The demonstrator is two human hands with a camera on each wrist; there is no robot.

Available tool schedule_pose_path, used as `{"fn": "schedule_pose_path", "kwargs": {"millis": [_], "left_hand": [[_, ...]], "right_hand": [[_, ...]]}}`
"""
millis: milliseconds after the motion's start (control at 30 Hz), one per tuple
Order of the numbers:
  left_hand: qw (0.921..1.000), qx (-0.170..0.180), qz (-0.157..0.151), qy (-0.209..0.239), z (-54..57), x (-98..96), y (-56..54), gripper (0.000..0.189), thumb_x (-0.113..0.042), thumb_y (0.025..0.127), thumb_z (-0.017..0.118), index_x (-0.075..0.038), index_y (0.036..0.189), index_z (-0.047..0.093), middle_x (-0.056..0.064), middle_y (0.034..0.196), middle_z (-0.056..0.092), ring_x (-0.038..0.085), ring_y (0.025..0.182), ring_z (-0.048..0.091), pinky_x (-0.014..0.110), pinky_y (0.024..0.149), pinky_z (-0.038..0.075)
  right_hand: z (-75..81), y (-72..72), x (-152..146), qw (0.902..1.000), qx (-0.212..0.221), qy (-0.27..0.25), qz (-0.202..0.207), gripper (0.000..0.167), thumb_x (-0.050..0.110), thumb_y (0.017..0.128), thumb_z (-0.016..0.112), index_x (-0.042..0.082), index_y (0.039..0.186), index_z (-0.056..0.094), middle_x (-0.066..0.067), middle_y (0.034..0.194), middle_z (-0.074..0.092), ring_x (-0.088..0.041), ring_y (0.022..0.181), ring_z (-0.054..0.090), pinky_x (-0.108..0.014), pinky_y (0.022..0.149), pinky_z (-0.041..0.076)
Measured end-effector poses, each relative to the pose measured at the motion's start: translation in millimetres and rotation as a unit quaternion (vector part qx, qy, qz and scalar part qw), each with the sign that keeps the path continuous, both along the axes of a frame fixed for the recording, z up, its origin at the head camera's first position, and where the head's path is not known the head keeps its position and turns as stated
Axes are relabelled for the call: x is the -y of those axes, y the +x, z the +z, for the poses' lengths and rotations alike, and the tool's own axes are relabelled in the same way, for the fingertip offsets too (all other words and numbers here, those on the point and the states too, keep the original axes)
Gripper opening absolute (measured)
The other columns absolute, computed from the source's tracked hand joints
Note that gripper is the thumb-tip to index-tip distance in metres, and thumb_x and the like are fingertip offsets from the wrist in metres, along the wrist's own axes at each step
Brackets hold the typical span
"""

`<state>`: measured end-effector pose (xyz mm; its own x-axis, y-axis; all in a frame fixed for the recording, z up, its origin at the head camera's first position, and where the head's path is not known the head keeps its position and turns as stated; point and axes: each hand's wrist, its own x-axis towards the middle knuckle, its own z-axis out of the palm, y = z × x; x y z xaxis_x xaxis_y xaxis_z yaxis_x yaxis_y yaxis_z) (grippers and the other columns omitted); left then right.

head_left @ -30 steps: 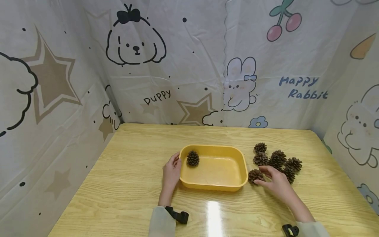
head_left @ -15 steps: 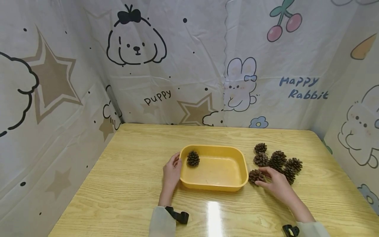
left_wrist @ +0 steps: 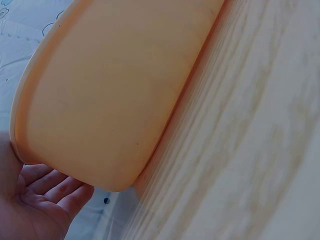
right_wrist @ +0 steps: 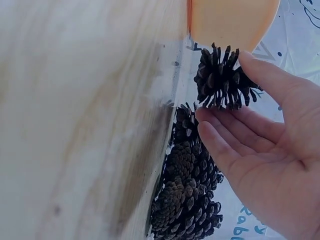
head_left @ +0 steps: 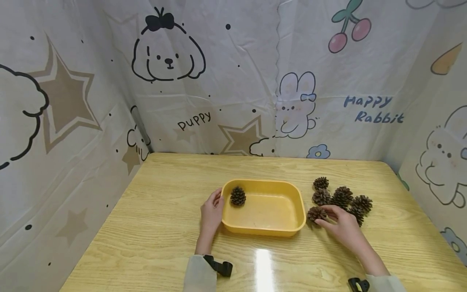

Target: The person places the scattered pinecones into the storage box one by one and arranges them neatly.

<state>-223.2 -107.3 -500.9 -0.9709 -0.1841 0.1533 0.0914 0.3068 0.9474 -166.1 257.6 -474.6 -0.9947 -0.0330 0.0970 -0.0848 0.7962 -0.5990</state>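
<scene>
My right hand [head_left: 342, 224] pinches a brown pine cone [head_left: 316, 214] between thumb and fingertips, just right of the yellow plastic basin [head_left: 263, 232]. In the right wrist view this pine cone [right_wrist: 220, 80] sits between the thumb on one side and the fingers on the other. My left hand [head_left: 211, 211] lies along the basin's left end, its fingers extended against the outer wall. The left wrist view shows the fingers [left_wrist: 62, 190] partly hidden behind the basin wall [left_wrist: 110, 100]. Inside the basin, near its left end, rests one pine cone [head_left: 238, 196].
Several more pine cones [head_left: 342, 197] lie clustered behind and right of the right hand. The basin stands on a wood-grain table [head_left: 164, 243]. A printed cloth [head_left: 204, 93] with cartoon animals hangs around its back and sides.
The right hand and the pine cone in its fingers have shifted slightly back and to the right. The left hand, the basin and the cone inside it stay in place.
</scene>
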Motion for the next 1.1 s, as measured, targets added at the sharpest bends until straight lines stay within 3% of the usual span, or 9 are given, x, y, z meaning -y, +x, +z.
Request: {"fn": "schedule_pose_path", "kwargs": {"millis": [533,733,967,1100], "left_hand": [[1.0,0.001,0.003,0.005,-1.3,0.1,-0.3,0.035,-0.009,0.098,0.054,-0.001,0.132,0.059,0.023,0.125,0.065,0.034,0.114,0.066,0.037,0.099,0.056],[1.0,-0.002,0.003,0.006,-1.6,-0.1,-0.3,0.035,-0.009,0.098,0.054,0.0,0.132,0.059,0.024,0.124,0.065,0.034,0.114,0.066,0.038,0.098,0.056],[1.0,0.0,0.006,0.006,-0.9,-1.1,0.0,0.035,-0.009,0.098,0.055,-0.001,0.132,0.06,0.024,0.124,0.065,0.034,0.114,0.066,0.038,0.098,0.057],[1.0,-0.002,0.005,0.005,-0.7,-1.2,0.5,0.035,-0.008,0.098,0.055,0.0,0.132,0.06,0.024,0.124,0.065,0.034,0.114,0.066,0.039,0.097,0.057]], "right_hand": [[4.8,1.3,-1.1,0.9964,-0.067,-0.028,-0.043,0.058,0.035,0.09,0.07,-0.005,0.13,0.055,-0.033,0.129,0.058,-0.049,0.112,0.061,-0.055,0.092,0.055],[5.1,1.4,-0.1,0.9924,-0.105,-0.032,-0.056,0.054,0.03,0.09,0.071,-0.004,0.129,0.057,-0.03,0.128,0.059,-0.046,0.111,0.063,-0.053,0.091,0.055],[7.7,1.3,2.3,0.9908,-0.116,-0.039,-0.057,0.053,0.03,0.089,0.072,-0.003,0.128,0.058,-0.028,0.128,0.061,-0.045,0.11,0.064,-0.053,0.093,0.053],[8.6,0.9,5.6,0.9894,-0.123,-0.046,-0.061,0.052,0.029,0.088,0.073,-0.002,0.128,0.059,-0.027,0.127,0.062,-0.043,0.11,0.064,-0.047,0.093,0.053]]}}
